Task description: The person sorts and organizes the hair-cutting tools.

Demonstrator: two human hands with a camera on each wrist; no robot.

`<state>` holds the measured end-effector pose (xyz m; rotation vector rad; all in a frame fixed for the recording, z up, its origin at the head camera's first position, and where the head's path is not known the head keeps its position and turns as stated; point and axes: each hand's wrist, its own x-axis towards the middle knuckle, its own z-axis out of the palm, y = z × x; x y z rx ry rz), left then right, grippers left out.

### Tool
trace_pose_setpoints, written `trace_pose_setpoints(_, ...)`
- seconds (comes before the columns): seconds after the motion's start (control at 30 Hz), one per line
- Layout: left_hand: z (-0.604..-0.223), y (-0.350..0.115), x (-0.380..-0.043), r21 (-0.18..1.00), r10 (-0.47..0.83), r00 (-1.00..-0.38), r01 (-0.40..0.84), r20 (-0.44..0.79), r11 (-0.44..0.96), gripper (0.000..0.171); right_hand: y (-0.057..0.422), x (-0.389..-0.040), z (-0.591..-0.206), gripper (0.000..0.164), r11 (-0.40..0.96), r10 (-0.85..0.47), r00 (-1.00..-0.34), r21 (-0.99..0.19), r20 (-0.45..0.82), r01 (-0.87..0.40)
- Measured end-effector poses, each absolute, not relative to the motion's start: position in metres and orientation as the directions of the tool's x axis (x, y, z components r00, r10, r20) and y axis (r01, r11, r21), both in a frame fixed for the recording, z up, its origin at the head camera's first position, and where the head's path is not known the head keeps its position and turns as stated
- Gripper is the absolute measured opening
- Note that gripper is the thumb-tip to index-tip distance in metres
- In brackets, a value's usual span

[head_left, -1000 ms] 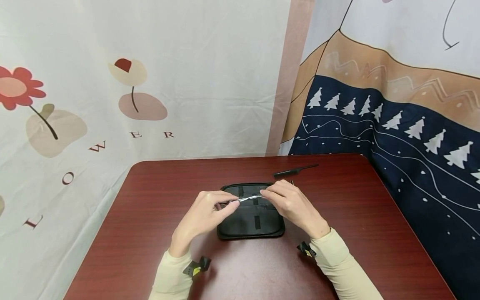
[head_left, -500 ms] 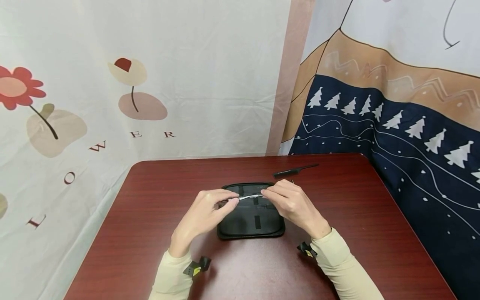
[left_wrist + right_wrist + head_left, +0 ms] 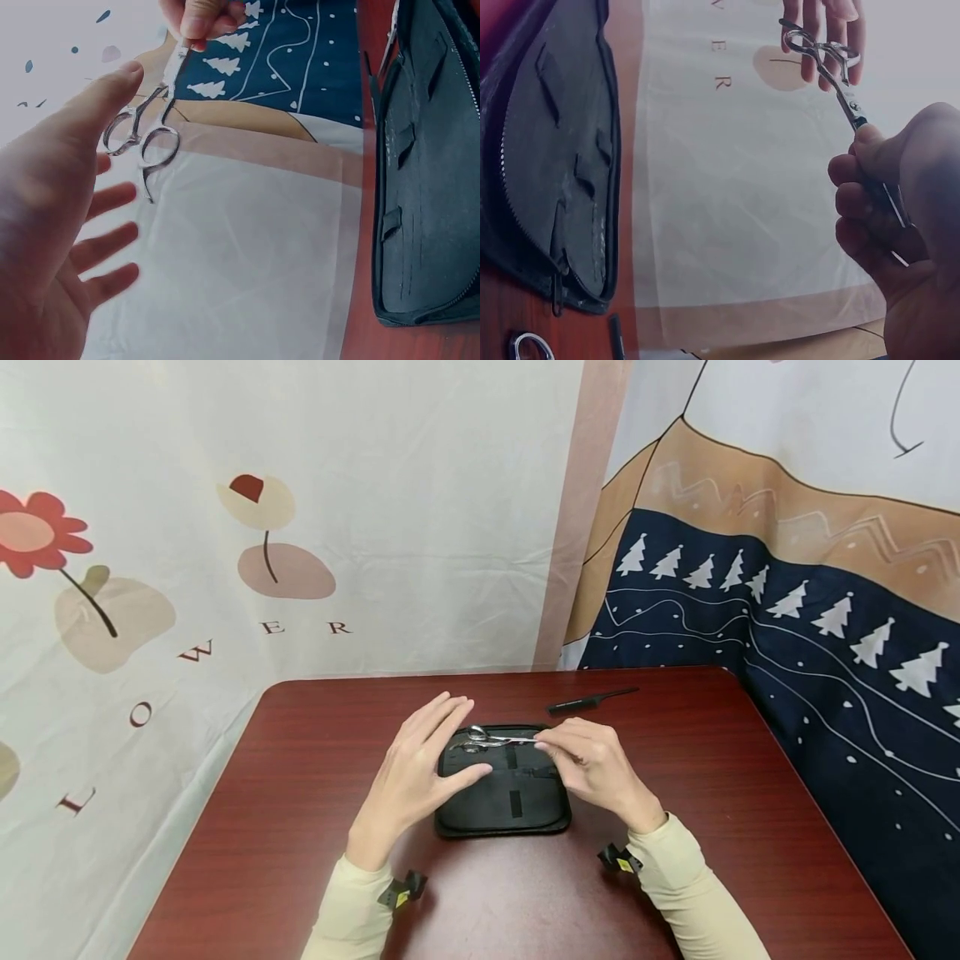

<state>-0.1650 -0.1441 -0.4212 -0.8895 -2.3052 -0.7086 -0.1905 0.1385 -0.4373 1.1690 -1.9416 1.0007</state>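
My right hand (image 3: 600, 767) pinches a pair of silver scissors (image 3: 501, 741) by the blades, between thumb and fingers. The finger rings point left, toward my left hand (image 3: 411, 768), which is spread with thumb and fingers apart and holds nothing. In the left wrist view the scissors (image 3: 181, 56) hang beside the left thumb, rings toward the palm. Seen from the right wrist, the blades run back along the curled fingers (image 3: 853, 202). Below both hands lies an unzipped black case (image 3: 476, 806) with elastic loops inside.
Behind the case lies a black tail comb (image 3: 573, 705) on the reddish-brown table (image 3: 337, 714). A metal ring (image 3: 531, 346) shows beside the case in the right wrist view. Printed cloth (image 3: 435, 527) hangs behind the table.
My left hand has let go of the scissors' handle end and spread its fingers, moving slightly up. The right hand keeps its pinch, shifted slightly right, and the rings now show.
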Motion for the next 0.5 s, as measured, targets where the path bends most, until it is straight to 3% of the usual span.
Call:
trace_pose_setpoints(0.23, -0.419, -0.142, -0.169, 0.191, 0.418, -0.528, 0.76, 0.739, 0.621, 0.089, 0.143, -0.187, -0.435, 0.014, 0.341, -0.354, -0.551, -0.445, 0.756, -0.828)
trace_pose_setpoints(0.5, -0.419, -0.142, -0.17, 0.13, 0.434, -0.489, 0.763, 0.756, 0.633, 0.089, 0.145, -0.178, -0.428, 0.009, 0.377, -0.3, -0.774, -0.676, 0.557, -0.633)
